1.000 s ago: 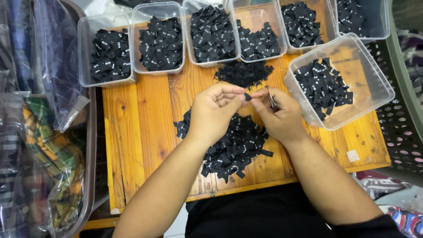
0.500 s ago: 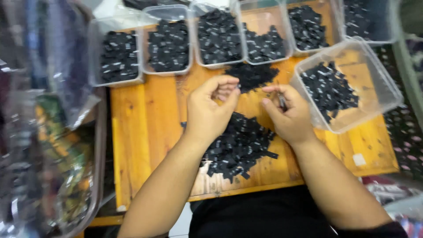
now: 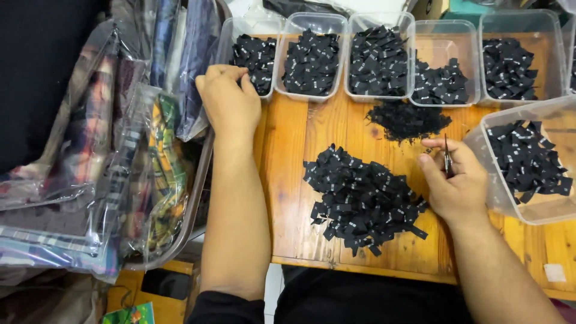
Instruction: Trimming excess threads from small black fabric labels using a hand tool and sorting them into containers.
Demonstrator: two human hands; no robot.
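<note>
The left hand [image 3: 227, 99], fingers curled, reaches over the leftmost clear tub [image 3: 240, 30] of black fabric labels, while the right hand [image 3: 457, 180] grips small snips [image 3: 447, 157] beside the label pile [image 3: 360, 198], bare wooden board [image 3: 297, 180] between them.

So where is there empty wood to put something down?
Bare wood shows between the left hand and the big pile of black labels, below the tubs. A smaller bare strip lies under the tilted tub at the board's right corner. The middle, by the right hand, is crowded.

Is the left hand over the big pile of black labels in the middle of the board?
No, the left hand is at the leftmost clear tub, well away from the central label pile.
</note>
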